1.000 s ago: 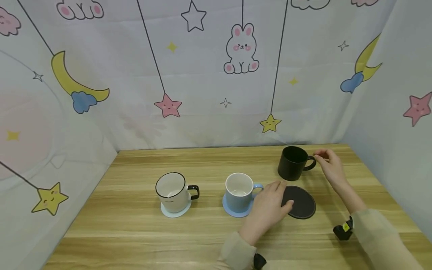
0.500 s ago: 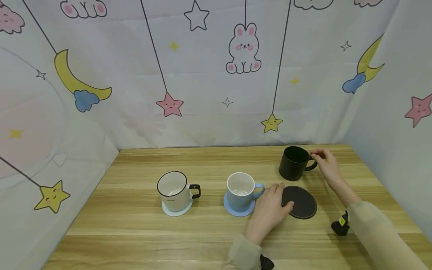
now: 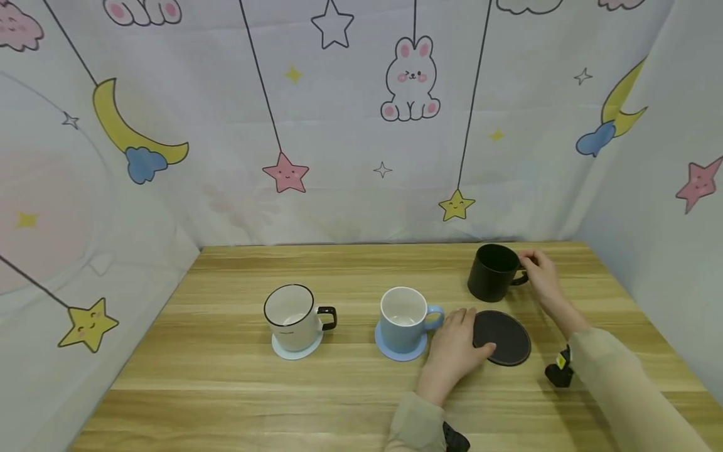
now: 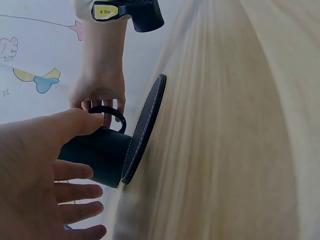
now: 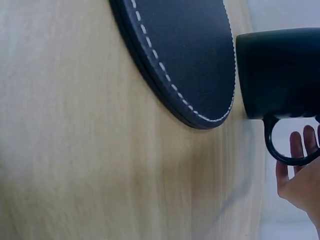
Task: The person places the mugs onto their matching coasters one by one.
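Note:
A black mug [image 3: 489, 279] stands at the back right of the wooden table. My right hand [image 3: 543, 280] holds its handle, with finger and thumb at the top of the loop; the right wrist view shows fingers behind the handle [image 5: 274, 142]. In front of the mug lies a round black coaster [image 3: 505, 339] with white stitching along its rim. My left hand [image 3: 456, 348] is beside the coaster's left edge, fingers extended and thumb spread towards it. Whether the thumb touches the coaster I cannot tell. In the left wrist view, that hand [image 4: 30, 165] holds nothing.
Just left of my left hand, a blue mug [image 3: 402, 329] stands on a blue coaster [image 3: 386, 351]. Farther left, a white mug [image 3: 295, 326] with black rim and handle sits on a pale coaster [image 3: 288, 355]. A patterned cloth [image 3: 339, 207] hangs behind the table.
My right hand has moved slightly left and closed in on the black mug's handle. My left hand has stayed beside the black coaster. The mugs look unmoved, and the head view shifts slightly.

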`<state>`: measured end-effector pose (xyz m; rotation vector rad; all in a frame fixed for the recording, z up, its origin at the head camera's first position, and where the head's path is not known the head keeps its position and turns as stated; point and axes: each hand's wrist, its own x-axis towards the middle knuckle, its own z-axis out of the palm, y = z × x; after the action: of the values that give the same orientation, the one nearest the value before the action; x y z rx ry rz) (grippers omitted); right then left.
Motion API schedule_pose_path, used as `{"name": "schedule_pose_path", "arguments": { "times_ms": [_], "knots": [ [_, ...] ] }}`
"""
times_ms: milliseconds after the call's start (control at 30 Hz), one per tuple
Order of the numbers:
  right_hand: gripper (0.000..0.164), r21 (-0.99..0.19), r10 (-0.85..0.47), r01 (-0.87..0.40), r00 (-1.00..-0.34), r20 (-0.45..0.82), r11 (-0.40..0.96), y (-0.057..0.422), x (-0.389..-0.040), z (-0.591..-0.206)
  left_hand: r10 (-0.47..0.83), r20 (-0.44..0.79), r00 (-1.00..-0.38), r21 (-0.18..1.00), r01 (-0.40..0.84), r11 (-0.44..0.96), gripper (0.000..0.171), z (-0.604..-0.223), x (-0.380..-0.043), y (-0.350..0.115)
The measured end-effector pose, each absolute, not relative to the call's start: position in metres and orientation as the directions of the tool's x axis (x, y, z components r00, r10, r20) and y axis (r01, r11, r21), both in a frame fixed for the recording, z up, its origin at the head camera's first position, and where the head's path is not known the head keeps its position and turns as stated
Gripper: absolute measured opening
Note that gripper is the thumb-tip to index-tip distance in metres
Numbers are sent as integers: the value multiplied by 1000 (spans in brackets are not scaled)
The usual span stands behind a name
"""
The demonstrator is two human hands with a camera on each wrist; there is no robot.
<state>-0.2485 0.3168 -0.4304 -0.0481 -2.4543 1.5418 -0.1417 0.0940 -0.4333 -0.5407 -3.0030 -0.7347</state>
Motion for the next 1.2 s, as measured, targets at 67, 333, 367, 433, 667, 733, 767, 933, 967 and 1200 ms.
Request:
{"name": "schedule_pose_path", "arguments": {
  "times_ms": [67,333,367,433,667,733,767,933,967,1200],
  "knots": [
    [21,-908,153,-101,-972,177,407,318,-250,-433,331,70,-941,453,326,830,71,-436,-142,95],
    [20,-968,164,-79,-979,120,238,312,-245,-432,330,13,-944,446,301,843,73,-442,-141,100],
    [21,-976,163,-76,-980,111,206,310,-243,-431,327,5,-945,442,295,847,73,-442,-140,100],
    [23,-986,150,-76,-984,98,148,306,-240,-428,325,-3,-946,423,293,857,74,-444,-140,101],
    [32,-996,124,-94,-988,93,1,300,-238,-425,307,-1,-952,320,290,902,75,-450,-139,105],
    [35,-995,109,-99,-989,97,-12,302,-240,-428,297,2,-955,306,283,909,74,-451,-138,106],
    [36,-994,94,-104,-990,101,-19,303,-242,-429,293,3,-956,297,280,913,74,-451,-138,105],
    [37,-995,36,-97,-995,96,-36,314,-254,-440,288,-4,-958,283,275,919,73,-450,-137,105],
    [37,-994,29,-94,-995,93,-47,317,-256,-441,288,-6,-958,284,275,919,73,-449,-137,105],
    [38,-988,-17,-116,-993,118,-99,329,-266,-449,299,1,-954,276,287,917,73,-449,-140,105]
  ]
}}
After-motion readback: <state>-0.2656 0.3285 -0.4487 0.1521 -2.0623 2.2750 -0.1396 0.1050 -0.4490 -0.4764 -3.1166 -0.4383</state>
